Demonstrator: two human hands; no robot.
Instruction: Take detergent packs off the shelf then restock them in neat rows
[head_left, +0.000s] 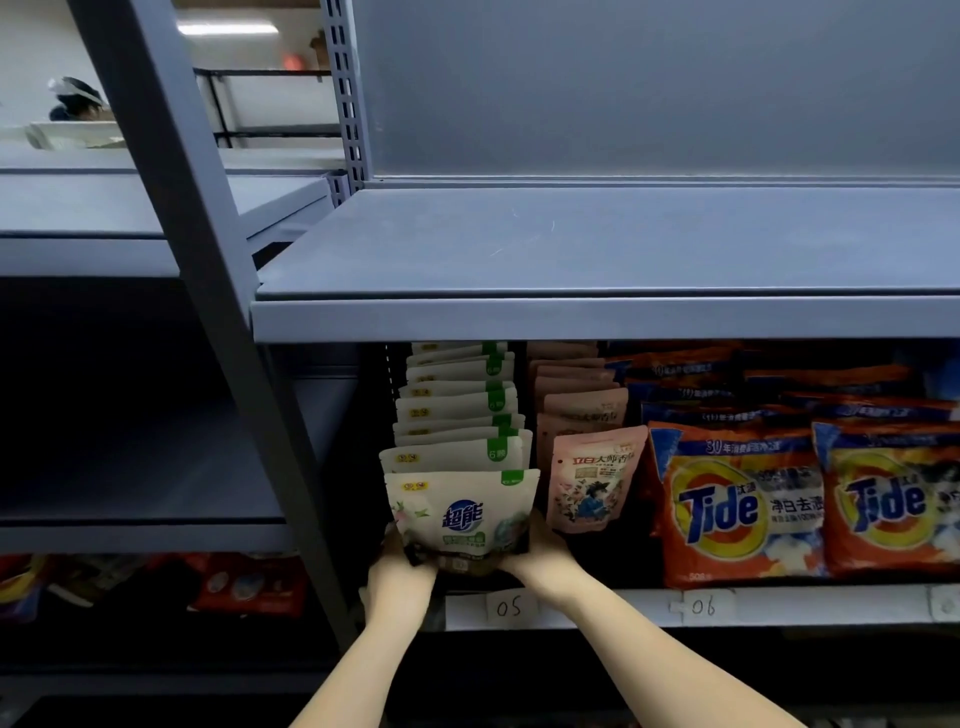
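- Cream-and-green plastic is catching the light on the front detergent pack, which is standing upright at the head of its row on the grey shelf, just above the paper tag marked 05.
- Both hands are closing on the bottom corners of that pack: the left hand is gripping the lower left corner and the right hand the lower right, fingers curling round the edges and partly hiding behind the pouch.
- The pack is sitting directly between the two hands and slightly above them, its face turning toward the camera and its long axis running up and down; neither hand is plainly nearer, since they are flanking it evenly.
- Behind it, the row of matching pouches is running straight back into the shelf, each top edge showing above the one in front.
- Just beside, to the right, pink pouches are forming a second row, and orange Tide bags are lying further right, above the tag 06.
- Judging from the grip alone, the person could be either lifting the front pack out or seating it; which one cannot be told.
- Any coming move is depending on keeping the pack square to the row, so an even pull or push from both hands looks necessary.
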